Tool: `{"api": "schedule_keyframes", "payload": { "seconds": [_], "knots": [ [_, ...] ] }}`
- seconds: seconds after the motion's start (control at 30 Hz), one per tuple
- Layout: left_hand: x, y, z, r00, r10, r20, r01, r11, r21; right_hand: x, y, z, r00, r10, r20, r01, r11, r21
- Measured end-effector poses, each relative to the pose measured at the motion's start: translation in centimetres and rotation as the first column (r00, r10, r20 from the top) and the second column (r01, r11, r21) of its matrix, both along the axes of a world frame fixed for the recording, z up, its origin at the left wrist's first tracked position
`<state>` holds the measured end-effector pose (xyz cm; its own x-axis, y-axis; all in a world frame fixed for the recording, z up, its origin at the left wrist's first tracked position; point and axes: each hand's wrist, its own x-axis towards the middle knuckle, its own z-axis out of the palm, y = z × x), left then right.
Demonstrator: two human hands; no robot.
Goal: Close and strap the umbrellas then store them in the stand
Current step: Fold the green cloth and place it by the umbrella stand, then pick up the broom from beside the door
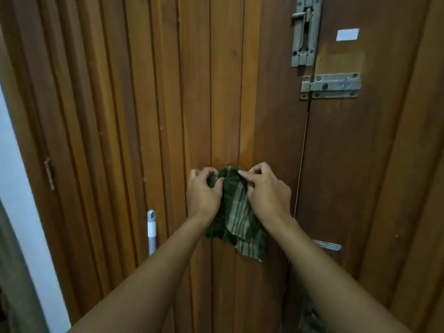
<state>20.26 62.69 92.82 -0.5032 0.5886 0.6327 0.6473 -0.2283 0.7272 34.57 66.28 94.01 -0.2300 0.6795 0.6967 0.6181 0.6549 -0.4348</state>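
Two bare forearms reach in from 7 and 5 o'clock, the left forearm [144,280] and the right forearm [331,272] drawing together toward a point just below the centre. There the left hand [203,191] and the right hand [266,188] sit side by side, each with fingers curled and thumb pinching the top edge of a green striped fabric [236,217] — whether it is an umbrella's canopy or its sleeve cannot be told. The cloth is bunched between the two hands and hangs loose below them toward 6 o'clock, in front of a brown wooden door [168,92] made of vertical slats. At 1 o'clock a vertical metal bolt [305,32] is mounted on the door, with a white sticker [347,34] just beside it; a horizontal bolt [331,85] sits below them at 2 o'clock. At 8 o'clock stands a white handle [151,230] — upright, near the door. A hinge [49,174] shows at 9 o'clock, a metal plate [328,246] at 4 o'clock.
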Motion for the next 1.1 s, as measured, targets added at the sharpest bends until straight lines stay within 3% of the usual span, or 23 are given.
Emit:
{"api": "schedule_keyframes", "payload": {
  "seconds": [0.1, 0.27, 0.33, 0.43, 0.5, 0.57, 0.63, 0.7, 0.77, 0.9, 1.0, 1.1],
  "knots": [
    [-1.3, 0.6, -2.5, 0.992, 0.024, -0.128, -0.031, 0.998, -0.051, -0.9, -0.7, -2.8, 0.990, -0.101, 0.097, 0.101, 0.995, 0.008],
    [-3.4, -0.1, -5.8, 0.953, -0.048, -0.300, 0.021, 0.996, -0.091, -2.7, -1.8, -6.6, 0.956, -0.294, 0.006, 0.294, 0.956, -0.015],
    [-4.0, -0.3, -5.7, 0.942, -0.181, -0.282, 0.147, 0.980, -0.136, -3.5, -2.0, -6.8, 0.945, -0.316, -0.081, 0.315, 0.949, -0.025],
    [-5.7, -0.8, -4.8, 0.897, -0.398, -0.193, 0.361, 0.911, -0.198, -4.3, -2.7, -7.3, 0.948, -0.304, -0.090, 0.295, 0.950, -0.099],
    [-7.5, -1.5, -4.7, 0.859, -0.488, -0.155, 0.447, 0.862, -0.241, -4.9, -4.2, -7.9, 0.924, -0.364, -0.116, 0.358, 0.931, -0.067],
    [-9.8, -2.3, -5.7, 0.860, -0.494, -0.127, 0.462, 0.859, -0.220, -6.2, -6.3, -9.4, 0.885, -0.430, -0.176, 0.448, 0.891, 0.075],
    [-12.6, -3.1, -7.7, 0.896, -0.437, -0.086, 0.417, 0.891, -0.183, -8.3, -8.3, -12.2, 0.914, -0.374, -0.159, 0.397, 0.905, 0.155],
    [-15.5, -3.9, -10.3, 0.942, -0.332, -0.041, 0.322, 0.933, -0.159, -10.9, -9.3, -15.8, 0.981, -0.190, -0.041, 0.191, 0.981, 0.033],
    [-18.2, -4.5, -13.2, 0.975, -0.221, 0.016, 0.221, 0.964, -0.148, -13.4, -9.4, -19.1, 1.000, -0.030, 0.006, 0.030, 0.981, -0.190],
    [-21.4, -4.9, -18.8, 0.978, -0.120, 0.170, 0.159, 0.959, -0.233, -18.1, -8.0, -25.0, 0.993, 0.030, -0.111, -0.090, 0.807, -0.584],
    [-22.1, -4.5, -22.6, 0.955, -0.079, 0.287, 0.198, 0.890, -0.411, -20.8, -5.9, -29.9, 0.986, 0.084, -0.145, -0.162, 0.707, -0.688],
    [-23.1, -3.6, -25.9, 0.943, -0.143, 0.301, 0.289, 0.802, -0.523, -22.5, -4.0, -33.2, 0.984, 0.129, -0.121, -0.175, 0.610, -0.773]
  ]
}}
